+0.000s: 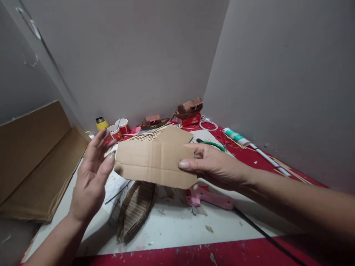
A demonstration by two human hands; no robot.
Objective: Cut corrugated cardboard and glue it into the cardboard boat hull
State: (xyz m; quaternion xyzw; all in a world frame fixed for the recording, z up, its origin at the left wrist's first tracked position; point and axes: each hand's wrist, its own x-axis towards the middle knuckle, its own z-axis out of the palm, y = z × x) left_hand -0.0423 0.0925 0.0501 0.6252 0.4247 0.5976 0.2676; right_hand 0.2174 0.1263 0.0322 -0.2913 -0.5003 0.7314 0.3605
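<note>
A flat piece of brown cardboard (155, 162) with creases across it is held up over the table. My right hand (210, 164) grips its right edge, thumb on the near face and the other fingers mostly behind. Beside the left edge, my left hand (93, 173) is raised with fingers apart and nothing in it. Below the piece lies a boat-shaped cardboard hull (137, 210), its ridged inside showing. To the right of that hull rests a pink hot glue gun (213, 199) with a black cord.
Small brown model boats (190, 108) stand at the back by the wall. Thin wooden sticks (148, 135), paper cups (122, 126) and a yellow bottle (101, 123) are nearby. A large cardboard sheet (36, 159) leans at left. A white board (172, 236) covers the red tabletop.
</note>
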